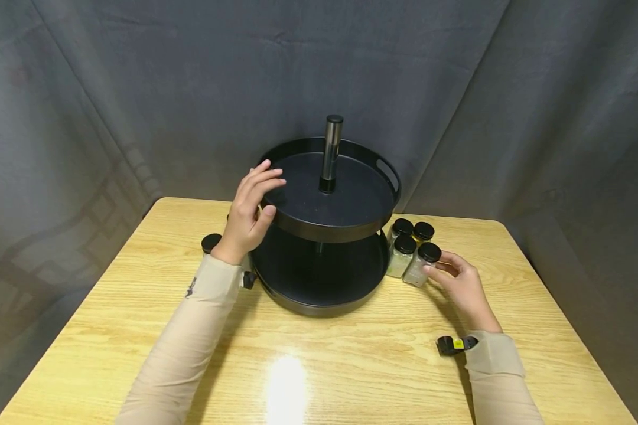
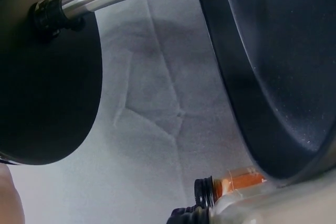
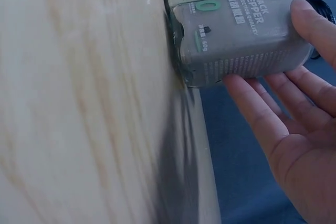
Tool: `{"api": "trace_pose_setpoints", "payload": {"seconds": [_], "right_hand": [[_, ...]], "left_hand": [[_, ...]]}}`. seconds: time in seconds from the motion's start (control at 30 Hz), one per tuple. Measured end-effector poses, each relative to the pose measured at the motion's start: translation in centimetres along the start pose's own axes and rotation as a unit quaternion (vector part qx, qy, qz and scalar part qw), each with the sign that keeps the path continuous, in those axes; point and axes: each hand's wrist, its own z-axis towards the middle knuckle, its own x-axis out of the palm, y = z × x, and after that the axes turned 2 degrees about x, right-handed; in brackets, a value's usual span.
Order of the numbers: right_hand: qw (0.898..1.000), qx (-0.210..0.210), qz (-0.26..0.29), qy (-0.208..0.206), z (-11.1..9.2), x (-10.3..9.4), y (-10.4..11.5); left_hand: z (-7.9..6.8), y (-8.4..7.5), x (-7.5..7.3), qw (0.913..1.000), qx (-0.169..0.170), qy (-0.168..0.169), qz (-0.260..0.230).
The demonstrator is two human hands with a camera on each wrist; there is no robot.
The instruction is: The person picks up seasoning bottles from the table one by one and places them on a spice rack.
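One pepper jar point(image 1: 417, 270) | right hand point(image 1: 464, 289) pinching | left hand point(image 1: 246, 217) near tray point(image 1: 345, 206)

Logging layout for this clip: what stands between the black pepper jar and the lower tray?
A jar with pale green contents stands between the black pepper jar and the lower tray, as the head view shows.

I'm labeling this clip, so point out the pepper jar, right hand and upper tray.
Pepper jar point(image 3: 241, 39): right wrist view, labelled side.
Right hand point(image 1: 462, 289): head view, hand's middle.
Upper tray point(image 1: 326, 234): head view, front rim.
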Motion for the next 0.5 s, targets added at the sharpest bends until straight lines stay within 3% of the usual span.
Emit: {"api": "trace_pose_setpoints", "payload": {"seconds": [0.5], "right_hand": [[0.998,-0.009,-0.004,-0.059,-0.7,-0.9,1.4]], "left_hand": [[0.0,-0.3,0.4,0.9999,-0.005,-0.01,-0.006]]}}
